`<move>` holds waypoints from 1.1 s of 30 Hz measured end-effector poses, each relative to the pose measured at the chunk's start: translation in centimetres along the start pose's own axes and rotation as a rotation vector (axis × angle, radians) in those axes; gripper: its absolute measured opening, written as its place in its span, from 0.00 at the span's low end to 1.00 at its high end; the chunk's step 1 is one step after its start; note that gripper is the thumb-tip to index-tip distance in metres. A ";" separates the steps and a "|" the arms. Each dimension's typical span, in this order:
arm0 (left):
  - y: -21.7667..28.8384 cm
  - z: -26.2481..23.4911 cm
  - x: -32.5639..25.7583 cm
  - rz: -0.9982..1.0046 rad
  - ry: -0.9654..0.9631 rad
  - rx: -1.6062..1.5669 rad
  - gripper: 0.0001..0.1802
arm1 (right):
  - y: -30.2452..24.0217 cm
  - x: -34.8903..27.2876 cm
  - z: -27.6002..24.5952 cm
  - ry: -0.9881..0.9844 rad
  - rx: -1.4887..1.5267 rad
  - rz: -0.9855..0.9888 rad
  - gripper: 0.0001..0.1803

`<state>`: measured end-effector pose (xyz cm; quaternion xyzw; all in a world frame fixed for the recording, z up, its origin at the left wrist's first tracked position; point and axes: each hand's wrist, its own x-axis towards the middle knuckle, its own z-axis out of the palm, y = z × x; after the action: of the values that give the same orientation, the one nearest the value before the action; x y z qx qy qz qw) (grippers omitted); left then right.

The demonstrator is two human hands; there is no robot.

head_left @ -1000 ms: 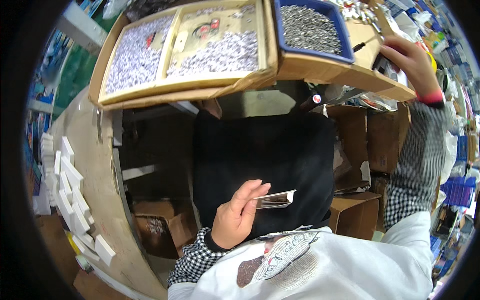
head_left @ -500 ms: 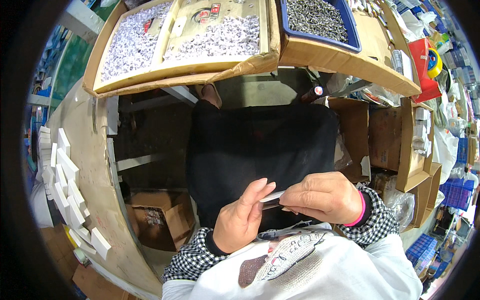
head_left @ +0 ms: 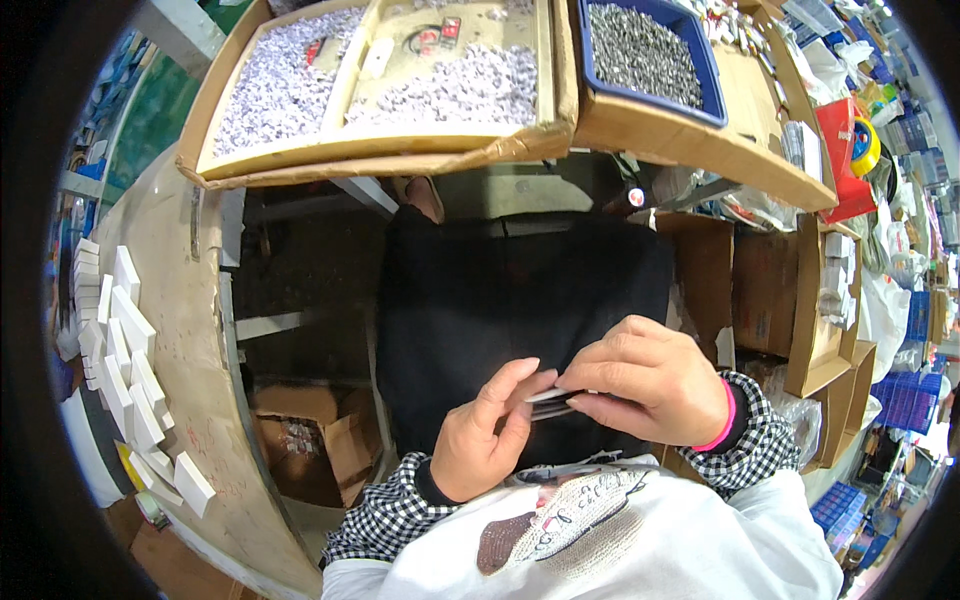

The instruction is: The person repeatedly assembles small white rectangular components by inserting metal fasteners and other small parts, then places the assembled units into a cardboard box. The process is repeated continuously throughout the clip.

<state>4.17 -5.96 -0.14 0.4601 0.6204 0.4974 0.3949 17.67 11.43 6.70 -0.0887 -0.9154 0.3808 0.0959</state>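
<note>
My left hand [head_left: 485, 435] and my right hand [head_left: 650, 380] meet over my dark lap [head_left: 500, 300]. Together they pinch a thin flat packet [head_left: 550, 400], pale on top and dark beneath, of which only a short edge shows between the fingertips. Both sleeves are black-and-white check, and a pink band circles my right wrist. Above, a cardboard tray [head_left: 390, 150] holds two beds of small white pieces, and a blue bin [head_left: 705, 105] beside it is full of small grey parts.
A row of small white boxes [head_left: 125, 350] lines the curved bench on my left. An open brown carton [head_left: 310, 440] sits on the floor beneath. Cardboard shelves [head_left: 820, 320] and packed goods crowd the right side.
My right hand came down from the upper right shelf to my lap and took hold of the packet my left hand held. The left hand barely moved.
</note>
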 end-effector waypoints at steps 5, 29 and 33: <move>-3.9 1.2 1.0 -0.112 0.015 -0.435 0.19 | 1.8 1.1 1.5 -0.103 0.027 -0.042 0.11; -6.3 -1.7 1.6 -0.311 -0.691 -1.194 0.66 | 4.3 23.7 -9.0 -0.054 -0.342 0.034 0.11; -7.9 -1.8 1.6 -0.268 -0.642 -1.227 0.65 | 7.3 28.2 -8.6 -0.107 -0.469 0.219 0.17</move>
<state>0.68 -5.55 -7.58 0.1981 0.1323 0.5444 0.8043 -6.85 29.01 10.49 -0.1869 -0.9673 0.1703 -0.0175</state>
